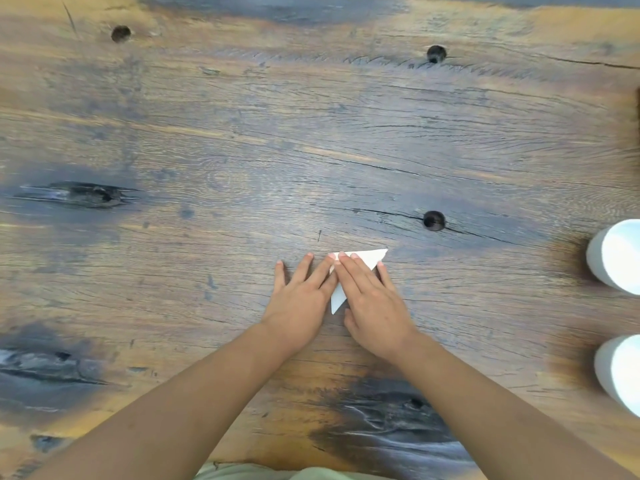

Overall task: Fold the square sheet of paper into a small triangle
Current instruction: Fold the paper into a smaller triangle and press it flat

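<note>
- Two white cups [620, 258] at 3 o'clock of the wooden table [242, 140], well apart from the work.
- Right hand [372, 301] flat on the paper, fingers spread narrow, pressing.
- Left hand [299, 299] flat beside it at 9 o'clock, fingers splayed, one touching the paper's edge.
- Folded paper triangle [367, 257] mostly hidden under the right hand; may slip or crease crooked if pressed unevenly.

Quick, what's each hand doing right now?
Left hand: open, flat, fingertips pressing the left edge of the paper.
Right hand: open, flat on top of the paper, pressing it down.
</note>
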### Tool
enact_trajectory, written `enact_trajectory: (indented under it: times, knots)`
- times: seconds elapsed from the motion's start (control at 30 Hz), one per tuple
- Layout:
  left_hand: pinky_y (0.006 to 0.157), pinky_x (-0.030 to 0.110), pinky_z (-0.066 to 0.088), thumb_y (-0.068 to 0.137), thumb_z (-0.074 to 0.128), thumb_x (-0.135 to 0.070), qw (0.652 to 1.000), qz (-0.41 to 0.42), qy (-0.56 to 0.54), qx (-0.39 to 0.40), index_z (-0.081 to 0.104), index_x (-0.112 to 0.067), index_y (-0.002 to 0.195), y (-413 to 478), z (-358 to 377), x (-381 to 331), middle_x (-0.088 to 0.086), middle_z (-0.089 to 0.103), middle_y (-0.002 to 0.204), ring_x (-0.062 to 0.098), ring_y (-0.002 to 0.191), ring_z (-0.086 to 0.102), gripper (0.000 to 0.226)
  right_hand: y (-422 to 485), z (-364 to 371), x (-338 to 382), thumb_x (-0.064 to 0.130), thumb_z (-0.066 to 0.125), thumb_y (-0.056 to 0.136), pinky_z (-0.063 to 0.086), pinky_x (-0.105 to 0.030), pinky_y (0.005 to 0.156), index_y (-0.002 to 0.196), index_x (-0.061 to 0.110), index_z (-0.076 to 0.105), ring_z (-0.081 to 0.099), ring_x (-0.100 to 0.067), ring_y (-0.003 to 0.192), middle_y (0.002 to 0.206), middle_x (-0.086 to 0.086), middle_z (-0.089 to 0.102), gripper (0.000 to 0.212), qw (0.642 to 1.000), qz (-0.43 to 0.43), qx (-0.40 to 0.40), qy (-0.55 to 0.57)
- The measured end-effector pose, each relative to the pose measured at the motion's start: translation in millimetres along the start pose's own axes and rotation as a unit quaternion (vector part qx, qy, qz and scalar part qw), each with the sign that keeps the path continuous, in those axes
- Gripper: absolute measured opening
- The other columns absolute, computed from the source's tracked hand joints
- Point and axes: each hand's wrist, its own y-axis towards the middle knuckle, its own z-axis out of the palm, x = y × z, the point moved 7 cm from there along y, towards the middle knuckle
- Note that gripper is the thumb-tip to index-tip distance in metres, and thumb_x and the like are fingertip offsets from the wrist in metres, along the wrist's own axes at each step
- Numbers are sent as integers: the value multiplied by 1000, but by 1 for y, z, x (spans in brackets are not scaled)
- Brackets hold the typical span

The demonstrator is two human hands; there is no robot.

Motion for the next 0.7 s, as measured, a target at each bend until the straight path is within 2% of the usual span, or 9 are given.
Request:
enact_trajectory:
  times: [0.13,0.27,0.37,0.5,0.63,0.7]
  knots:
    - [115,67,6,97,45,-17,1000,0,4,3,5,-24,156,2,0,-1,-5,-6,165,30,150,-3,72,-5,-3,-20,25,48,91,1,-48,123,157,14,9,-1,-14,152,166,0,5,77,1000,26,-3,-14]
    - [115,67,8,97,46,-17,1000,-2,2,5,4,-25,156,1,0,-2,-6,-7,165,29,150,-4,73,-19,-5,-47,51,30,98,-2,-45,123,157,19,4,-8,-8,150,166,5,-1,73,999,29,7,-15]
    - [116,64,13,98,44,-23,1000,-2,-29,4,9,-27,155,0,1,1,-7,-4,165,27,150,-4,67,-29,-8,-65,58,22,98,1,-47,123,157,18,3,-8,-9,151,165,5,-2,74,999,40,2,-33]
    - [116,60,14,97,45,-22,999,6,-40,-4,10,-29,155,-1,2,4,-8,-5,165,26,150,-4,68,-30,-10,-67,58,26,97,3,-47,124,157,18,5,-6,-10,151,165,6,-1,75,998,51,-1,-22]
    - [116,61,13,96,45,-19,999,4,-44,-6,8,-29,155,-1,4,5,-9,-6,165,25,150,-5,70,-25,-19,-61,47,36,97,4,-46,124,155,15,19,9,-14,152,164,2,18,69,997,70,-31,4]
    - [116,61,14,96,45,-19,999,6,-41,-9,8,-29,155,-1,4,5,-9,-5,165,26,150,-5,71,-21,-25,-56,42,41,97,5,-45,124,154,13,23,12,-16,151,163,-1,21,67,996,71,-55,3]
